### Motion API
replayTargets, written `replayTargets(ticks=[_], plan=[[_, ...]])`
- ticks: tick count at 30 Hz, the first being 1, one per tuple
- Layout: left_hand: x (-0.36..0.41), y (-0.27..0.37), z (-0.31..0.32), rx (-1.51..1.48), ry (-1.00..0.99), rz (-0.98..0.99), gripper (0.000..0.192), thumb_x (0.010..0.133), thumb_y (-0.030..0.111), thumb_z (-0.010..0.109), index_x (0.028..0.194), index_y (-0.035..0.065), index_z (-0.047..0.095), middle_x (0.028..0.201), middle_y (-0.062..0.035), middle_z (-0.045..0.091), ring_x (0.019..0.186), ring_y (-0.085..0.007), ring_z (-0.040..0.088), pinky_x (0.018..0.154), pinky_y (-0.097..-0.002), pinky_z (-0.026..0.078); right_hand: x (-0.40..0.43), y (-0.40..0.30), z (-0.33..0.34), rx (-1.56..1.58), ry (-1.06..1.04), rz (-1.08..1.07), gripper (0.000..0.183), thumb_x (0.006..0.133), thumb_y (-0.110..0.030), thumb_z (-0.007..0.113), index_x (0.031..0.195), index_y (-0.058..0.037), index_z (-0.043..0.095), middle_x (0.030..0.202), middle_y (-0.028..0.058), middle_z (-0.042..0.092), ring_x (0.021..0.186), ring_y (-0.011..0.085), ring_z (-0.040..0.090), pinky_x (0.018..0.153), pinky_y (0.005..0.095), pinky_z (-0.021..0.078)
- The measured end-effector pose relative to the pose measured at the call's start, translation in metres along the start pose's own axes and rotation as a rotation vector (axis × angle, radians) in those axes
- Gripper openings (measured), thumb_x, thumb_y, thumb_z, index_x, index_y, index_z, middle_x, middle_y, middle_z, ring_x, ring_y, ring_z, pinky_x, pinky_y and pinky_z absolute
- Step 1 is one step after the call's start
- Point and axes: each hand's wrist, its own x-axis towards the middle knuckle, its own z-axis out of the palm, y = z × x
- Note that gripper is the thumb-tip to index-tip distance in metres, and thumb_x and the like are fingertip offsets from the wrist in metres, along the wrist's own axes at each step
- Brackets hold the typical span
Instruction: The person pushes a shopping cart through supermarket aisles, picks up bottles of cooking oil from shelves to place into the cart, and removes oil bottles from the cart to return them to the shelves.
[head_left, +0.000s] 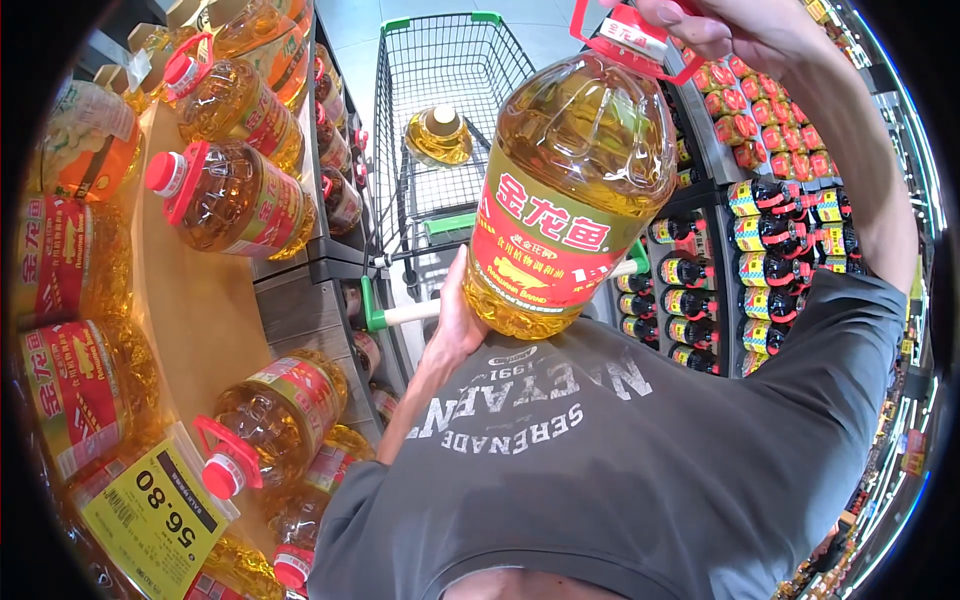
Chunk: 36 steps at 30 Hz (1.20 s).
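Observation:
I hold a large clear plastic bottle of golden cooking oil (574, 180) upright, slightly tilted, in front of my chest. My right hand (694, 30) grips the red handle at its cap, near the top edge of the view. Against the lower side of the bottle, near its base, rests my left hand (459, 311); its fingers are largely hidden behind the bottle. Just beyond, a wire shopping cart (480, 67) with green corners carries another oil bottle (439, 136) with a pale cap. The bottle in my hands covers part of the cart's handlebar (409, 313).
To the left, a shelf (217, 300) bears several red-capped oil bottles (232, 196), some leaning or lying, and a yellow price tag (154, 517). On the right, racks hold dark bottles (761, 270) and red-lidded jars (780, 120). Pale floor tiles (420, 9) show beyond the cart.

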Motion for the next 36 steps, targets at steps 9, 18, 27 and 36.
replayTargets(ticks=[9,18,27,36], plan=[[-0.004,-0.008,-0.002,0.051,-0.043,-0.036,0.068,0.100,0.058,0.041,0.146,0.0082,0.043,0.142,-0.0134,0.054,0.131,-0.0272,0.052,0.110,-0.0497,0.043,-0.025,-0.002,0.008,-0.007,0.039,-0.022,0.032,0.100,-0.017,0.057,0.073,-0.0017,0.065,0.055,-0.0007,0.054,0.041,0.0046,0.039,0.038,0.0207,0.0271],[-0.014,-0.015,0.000,0.077,-0.003,-0.144,0.071,0.099,0.062,0.037,0.147,0.0112,0.043,0.145,-0.0107,0.052,0.132,-0.0272,0.052,0.108,-0.0517,0.044,-0.033,0.001,0.018,0.024,0.122,0.098,0.028,0.098,-0.017,0.061,0.074,-0.0032,0.065,0.055,-0.0026,0.052,0.042,0.0045,0.039,0.039,0.0201,0.0269],[-0.018,-0.027,-0.015,0.021,-0.078,-0.168,0.073,0.097,0.063,0.043,0.149,0.0106,0.041,0.148,-0.0116,0.050,0.133,-0.0279,0.050,0.110,-0.0510,0.043,-0.037,0.001,0.037,0.015,0.161,0.093,0.020,0.096,-0.013,0.061,0.087,0.0017,0.072,0.058,-0.0024,0.056,0.044,0.0042,0.041,0.040,0.0209,0.0277],[-0.022,-0.036,-0.026,-0.004,-0.084,-0.125,0.068,0.103,0.059,0.032,0.150,0.0100,0.037,0.144,-0.0123,0.052,0.129,-0.0266,0.056,0.105,-0.0497,0.050,-0.025,0.025,0.029,0.012,0.040,0.079,0.023,0.097,-0.019,0.062,0.085,-0.0021,0.073,0.057,-0.0051,0.054,0.046,0.0028,0.041,0.041,0.0204,0.0268]])
